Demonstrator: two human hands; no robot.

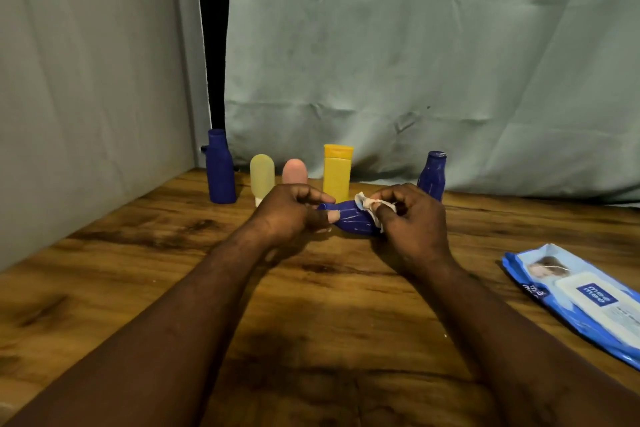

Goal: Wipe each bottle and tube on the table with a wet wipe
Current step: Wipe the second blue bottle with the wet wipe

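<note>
- At frame centre, my left hand (288,215) grips the blue bottle (349,219) by its neck; my right hand (412,224) pinches the wet wipe (364,203) against its body.
- I judge it light, rigid and slippery when wet.

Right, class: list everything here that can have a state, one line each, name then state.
held blue bottle: on its side, between both hands
wet wipe: crumpled against that bottle
left hand: grips the bottle's neck end
right hand: pinches the wipe
tall blue bottle: upright, capped
pale yellow tube: standing on its cap
pink tube: upright, base hidden
yellow bottle: upright, cap shut
small blue bottle: upright, capped
wipes pack: flat, flap looks closed
</note>
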